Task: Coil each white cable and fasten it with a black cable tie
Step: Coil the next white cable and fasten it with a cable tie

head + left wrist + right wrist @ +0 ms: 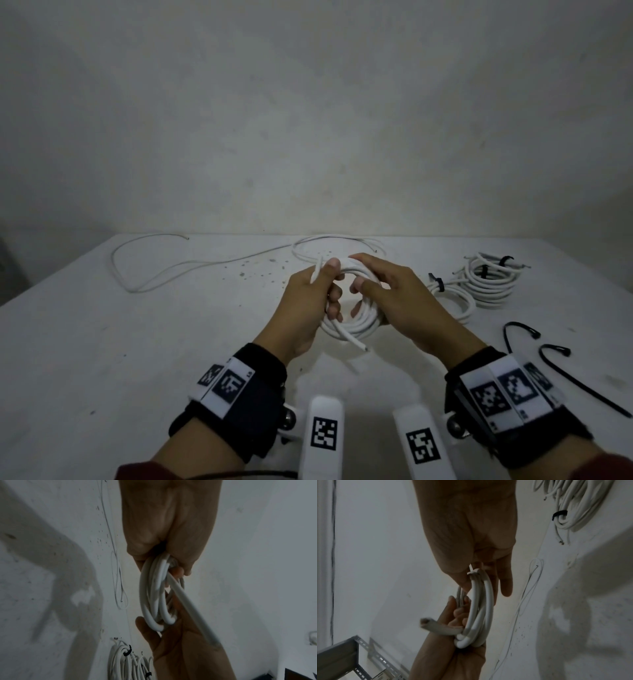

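A coil of white cable [356, 318] is held over the middle of the white table [102, 342] by both hands. My left hand [330, 291] grips its left side with fingers curled through the loops. My right hand [363, 274] pinches the top right of the coil between thumb and fingers. One cut end [365, 348] sticks out toward me, another end [315, 272] pokes up by the left fingers. The left wrist view shows the coil [154, 599] in the left hand's curled fingers. In the right wrist view the coil [481, 608] hangs between both hands.
Two tied coils [489, 284] with black ties lie at the right, also seen as coils [573, 500]. Two loose black cable ties [520, 334] lie near the right wrist. Uncoiled white cables [154, 267] lie at the back left. A metal shelf frame [342, 655] stands beyond the table.
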